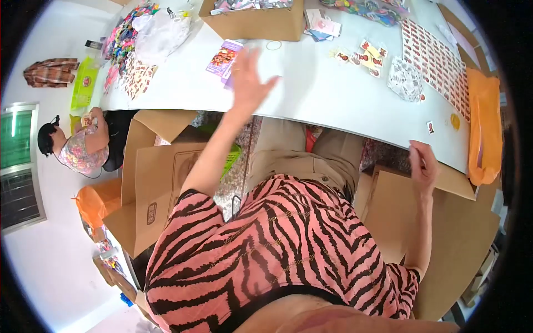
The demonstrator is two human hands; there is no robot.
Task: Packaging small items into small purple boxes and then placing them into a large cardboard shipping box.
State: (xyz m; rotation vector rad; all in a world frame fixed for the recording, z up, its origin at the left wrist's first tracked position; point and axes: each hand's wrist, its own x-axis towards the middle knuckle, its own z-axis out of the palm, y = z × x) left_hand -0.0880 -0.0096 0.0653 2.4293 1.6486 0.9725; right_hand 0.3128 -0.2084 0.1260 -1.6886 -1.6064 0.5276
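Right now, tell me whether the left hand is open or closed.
Open: the left hand is raised over the white table, fingers spread, holding nothing, beside the purple packet.

I sat at a long white counter [333,105] in bright, even light. The floor [50,266] around me was pale. A window [19,161] with a grille stood at my left, beyond a person [83,144] seated low by the counter's left end.

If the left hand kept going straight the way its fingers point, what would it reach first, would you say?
Most likely the purple packet lying on the white table, just beyond the left hand. The hand is open and blurred, apparently raised above the tabletop, so depth is uncertain. The cardboard box lies further on.
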